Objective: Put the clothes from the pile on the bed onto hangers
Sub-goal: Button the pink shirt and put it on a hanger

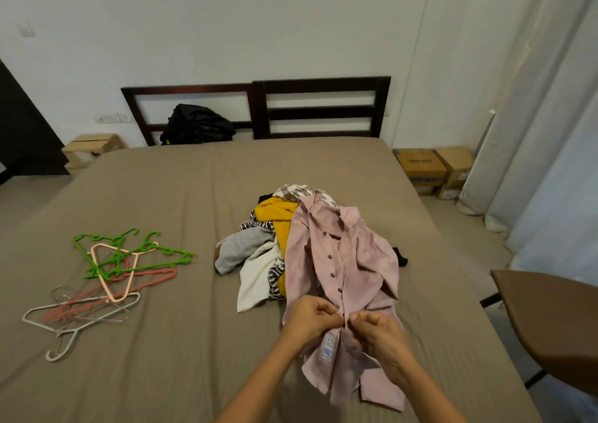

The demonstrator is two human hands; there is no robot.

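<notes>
Both hands are down on the pink button-up shirt [351,260], which lies front-up on the bed [161,196], its collar end draped over the clothes pile [262,251] and its hem toward the camera. The left hand [310,317] pinches one edge of the shirt's front opening, fingers curled tight. The right hand [377,333] pinches the facing edge, and the fingertips of the two hands are nearly touching. Whatever sits between those fingertips, button or buttonhole, is covered, so I cannot tell. Four dark buttons show up the front above the hands, and a small white-and-blue label [327,349] peeks out just below the left hand's knuckles.

The pile shows mustard-yellow, grey, white, striped and checked fabric, and most of it is buried under the shirt. A scrap of black cloth pokes out at the shirt's far right.

Well apart on the left of the bed lies a tangle of hangers [110,277], green, pink, peach and pale grey, overlapping too much to count. A black bag [197,125] leans against the headboard [320,108]. At the right edge, a brown surface [550,325] is cut off by the frame.
</notes>
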